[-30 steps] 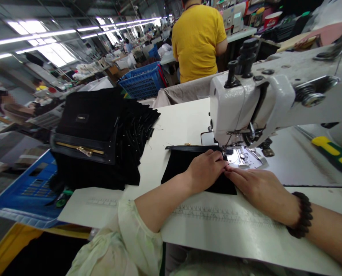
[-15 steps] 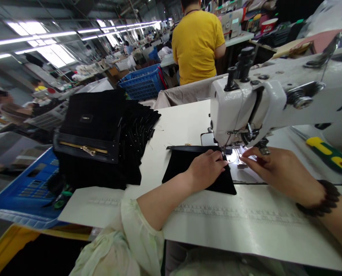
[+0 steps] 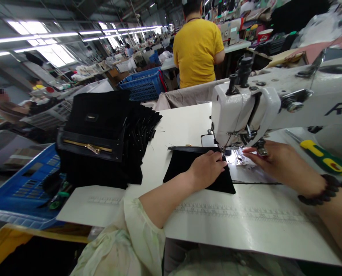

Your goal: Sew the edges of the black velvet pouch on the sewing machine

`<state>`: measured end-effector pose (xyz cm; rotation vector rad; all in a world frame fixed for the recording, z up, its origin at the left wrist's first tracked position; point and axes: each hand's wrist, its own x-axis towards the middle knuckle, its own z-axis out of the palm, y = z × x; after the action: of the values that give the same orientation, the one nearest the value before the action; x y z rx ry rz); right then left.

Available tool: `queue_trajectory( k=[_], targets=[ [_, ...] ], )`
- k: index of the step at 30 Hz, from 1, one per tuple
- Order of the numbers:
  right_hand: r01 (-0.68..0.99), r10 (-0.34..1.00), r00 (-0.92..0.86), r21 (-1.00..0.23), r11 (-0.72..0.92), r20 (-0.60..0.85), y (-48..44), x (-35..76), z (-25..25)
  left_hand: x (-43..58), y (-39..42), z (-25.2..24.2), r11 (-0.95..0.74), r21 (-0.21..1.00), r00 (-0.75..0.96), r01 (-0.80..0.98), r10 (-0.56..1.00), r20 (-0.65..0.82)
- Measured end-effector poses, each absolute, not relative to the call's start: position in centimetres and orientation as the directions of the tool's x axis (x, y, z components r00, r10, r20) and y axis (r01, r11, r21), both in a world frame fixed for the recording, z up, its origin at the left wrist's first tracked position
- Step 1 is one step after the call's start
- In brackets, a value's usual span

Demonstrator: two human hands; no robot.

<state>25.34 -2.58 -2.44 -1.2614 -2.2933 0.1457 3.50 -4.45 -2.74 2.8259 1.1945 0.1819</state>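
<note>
Your left hand [image 3: 207,168] lies on the black fabric piece [image 3: 175,168], its fingers drawn together at the piece's right side, close by the needle; whether they pinch the cloth or only press on it, you cannot tell from here. The piece rests flat on the pale table [image 3: 185,124], between the far edge and the near edge, with its right side reaching the foot of the white sewing machine [image 3: 241,111]. A dark strip runs along its far side, with a small gold part [image 3: 189,145] showing there.

Your right hand [image 3: 283,165] is just beside the machine's foot, over the lit metal plate [image 3: 240,159], thumb and forefinger nearly closed together (anything as thin as a thread between them is too small to make out). A dark beaded bracelet [image 3: 320,191] circles that wrist.

Toward the table's left edge you have a leaning stack of black pieces [image 3: 99,111]; the top one bears a gold zipper [image 3: 87,146] and a small label [image 3: 92,117]. A ruler scale [image 3: 234,212] is marked along the near edge. On the right side, behind your right hand, lies a tool with a yellow and green handle [image 3: 326,157]. Below the table's near left corner is a blue crate [image 3: 12,195], and past the far edge a person in a yellow shirt [image 3: 198,53] faces away.
</note>
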Motion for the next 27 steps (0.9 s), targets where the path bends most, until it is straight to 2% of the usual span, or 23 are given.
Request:
queue_trajectory(
  k=[3,8,15,22,24,27],
  targets=[
    [0.77,0.816,-0.411,-0.325,0.549,0.407,-2.7,25.2,-2.0,3.5,-4.4,-2.8,-0.701,0.099,0.696,0.707,0.713,0.082],
    [0.872,0.889,-0.27,-0.298,0.389,0.369,-2.1,24.1,-3.4,3.5,-4.4,-2.8,-0.705,0.092,0.7,0.704,0.709,0.085],
    [0.882,0.922,-0.328,-0.285,0.376,0.205,-1.3,21.7,-4.5,3.5,-4.5,-2.8,-0.712,0.07,0.704,0.699,0.702,0.109],
    [0.88,0.921,-0.322,-0.289,0.376,0.218,-1.6,22.4,-4.5,3.6,-4.5,-2.9,-0.727,0.043,0.717,0.685,0.684,0.132],
    [0.853,0.919,-0.351,-0.343,0.393,0.18,-1.8,23.3,-4.2,3.6,-4.5,-3.0,-0.73,0.03,0.72,0.683,0.68,0.138],
    [0.777,0.932,-0.357,-0.536,0.33,0.058,-2.1,24.3,-3.5,3.4,-4.3,-3.3,-0.732,0.016,0.723,0.681,0.675,0.148]
  ],
)
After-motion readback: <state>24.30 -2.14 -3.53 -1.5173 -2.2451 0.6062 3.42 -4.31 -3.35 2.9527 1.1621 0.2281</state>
